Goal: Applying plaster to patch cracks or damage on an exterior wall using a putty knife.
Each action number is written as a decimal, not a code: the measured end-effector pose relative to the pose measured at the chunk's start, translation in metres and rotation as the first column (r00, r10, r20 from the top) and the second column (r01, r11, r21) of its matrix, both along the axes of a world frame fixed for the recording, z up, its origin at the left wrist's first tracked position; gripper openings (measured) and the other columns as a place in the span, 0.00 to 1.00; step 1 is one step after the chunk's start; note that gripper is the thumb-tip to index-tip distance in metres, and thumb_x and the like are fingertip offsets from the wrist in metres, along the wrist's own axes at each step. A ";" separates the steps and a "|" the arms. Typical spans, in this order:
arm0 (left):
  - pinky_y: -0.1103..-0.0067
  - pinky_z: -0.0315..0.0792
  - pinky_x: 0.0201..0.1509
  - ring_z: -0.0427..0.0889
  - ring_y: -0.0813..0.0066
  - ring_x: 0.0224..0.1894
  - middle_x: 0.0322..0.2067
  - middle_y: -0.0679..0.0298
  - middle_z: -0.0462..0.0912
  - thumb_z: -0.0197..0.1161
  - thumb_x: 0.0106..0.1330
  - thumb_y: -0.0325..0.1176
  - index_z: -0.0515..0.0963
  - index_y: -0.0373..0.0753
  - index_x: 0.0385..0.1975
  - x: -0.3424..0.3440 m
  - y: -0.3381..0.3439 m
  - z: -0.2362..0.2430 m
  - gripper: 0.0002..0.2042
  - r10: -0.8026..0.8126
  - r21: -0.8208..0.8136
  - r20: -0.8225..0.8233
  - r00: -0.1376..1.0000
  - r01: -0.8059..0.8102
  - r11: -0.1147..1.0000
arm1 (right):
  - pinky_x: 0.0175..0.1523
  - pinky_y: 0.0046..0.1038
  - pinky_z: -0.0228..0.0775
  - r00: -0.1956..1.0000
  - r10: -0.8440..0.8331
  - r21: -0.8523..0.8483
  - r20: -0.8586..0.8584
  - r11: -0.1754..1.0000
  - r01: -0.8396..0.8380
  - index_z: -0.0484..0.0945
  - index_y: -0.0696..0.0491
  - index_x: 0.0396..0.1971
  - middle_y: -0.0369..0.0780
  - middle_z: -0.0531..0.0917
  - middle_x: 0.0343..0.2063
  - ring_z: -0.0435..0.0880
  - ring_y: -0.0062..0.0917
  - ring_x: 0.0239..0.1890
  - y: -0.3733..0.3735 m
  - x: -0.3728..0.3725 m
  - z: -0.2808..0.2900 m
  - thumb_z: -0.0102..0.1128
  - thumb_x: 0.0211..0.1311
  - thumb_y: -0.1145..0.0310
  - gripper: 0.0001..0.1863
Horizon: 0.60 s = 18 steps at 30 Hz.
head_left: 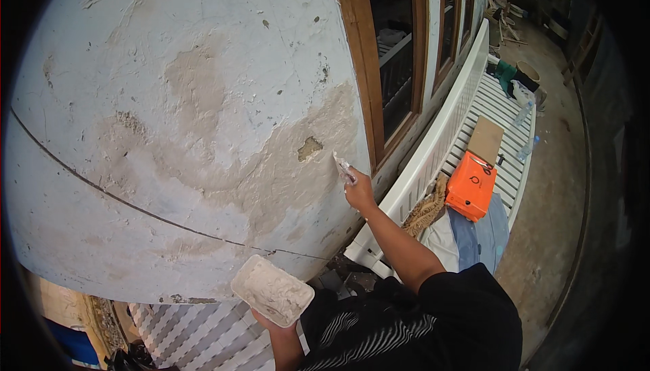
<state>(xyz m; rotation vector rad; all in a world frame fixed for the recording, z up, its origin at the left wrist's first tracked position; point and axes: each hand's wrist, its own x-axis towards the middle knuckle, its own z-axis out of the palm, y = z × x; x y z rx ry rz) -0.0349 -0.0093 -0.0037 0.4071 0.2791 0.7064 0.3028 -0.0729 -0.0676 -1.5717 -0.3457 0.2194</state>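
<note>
My right hand (pixel 359 193) is closed round a putty knife (pixel 343 166), whose blade meets the pale wall (pixel 271 5) close to the brown window frame. White smears mark the knife and my fingers. Left of the blade, a broad beige patch of filler (pixel 281 171) spreads over the wall, with a small rough hole (pixel 310 148) in it. Lower down, my left hand (pixel 274 325) supports a white rectangular tub (pixel 300 309) from below, its fingers mostly hidden underneath. Thick whitish putty (pixel 271 288) lies inside the tub.
Right of me stands a white slatted bench (pixel 433 183) bearing an orange box (pixel 472 187), a brown cardboard box (pixel 485 139), cloths and plastic bottles. A wooden window frame (pixel 365 59) borders the wall. Dark cable (pixel 128 202) crosses the wall low down. A bucket (pixel 527 73) stands farther off.
</note>
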 end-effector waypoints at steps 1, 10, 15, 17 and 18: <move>0.49 0.68 0.61 0.75 0.46 0.58 0.59 0.49 0.72 0.44 0.69 0.55 0.62 0.39 0.66 0.003 0.001 0.000 0.32 -0.027 0.017 0.003 1.000 0.027 0.999 | 0.47 0.27 0.74 0.998 0.050 0.001 0.043 0.999 -0.050 0.76 0.65 0.50 0.54 0.84 0.39 0.86 0.39 0.41 -0.002 -0.004 0.000 0.51 0.57 0.82 0.19; 0.50 0.68 0.62 0.73 0.47 0.60 0.60 0.49 0.72 0.45 0.69 0.55 0.62 0.39 0.66 0.025 -0.010 -0.005 0.32 -0.049 -0.054 0.010 0.999 0.049 0.997 | 0.51 0.27 0.72 0.991 0.114 0.039 0.075 0.992 -0.117 0.76 0.64 0.51 0.54 0.83 0.42 0.85 0.39 0.44 -0.007 -0.003 -0.046 0.51 0.50 0.84 0.24; 0.51 0.68 0.61 0.74 0.47 0.59 0.60 0.49 0.72 0.45 0.69 0.55 0.62 0.39 0.66 0.019 -0.010 -0.010 0.32 -0.052 -0.016 -0.002 0.999 0.052 0.999 | 0.44 0.24 0.70 0.996 0.018 0.025 0.084 0.999 -0.020 0.76 0.63 0.51 0.46 0.82 0.36 0.79 0.28 0.37 -0.028 0.052 -0.030 0.54 0.55 0.81 0.20; 0.51 0.68 0.61 0.74 0.47 0.59 0.60 0.49 0.72 0.45 0.69 0.55 0.62 0.39 0.66 0.019 -0.011 -0.006 0.32 -0.072 0.001 0.010 0.997 0.072 0.997 | 0.35 0.21 0.68 0.997 0.013 -0.002 0.076 1.000 -0.013 0.77 0.60 0.51 0.37 0.82 0.31 0.74 0.17 0.30 -0.019 0.054 -0.042 0.55 0.61 0.78 0.17; 0.51 0.68 0.61 0.74 0.47 0.59 0.59 0.49 0.72 0.45 0.69 0.55 0.62 0.39 0.66 0.019 -0.011 -0.005 0.32 -0.053 -0.023 0.009 0.999 0.054 0.998 | 0.35 0.21 0.68 0.997 0.011 -0.002 0.074 1.000 -0.011 0.77 0.60 0.51 0.37 0.82 0.31 0.74 0.17 0.30 -0.016 0.051 -0.050 0.55 0.61 0.78 0.17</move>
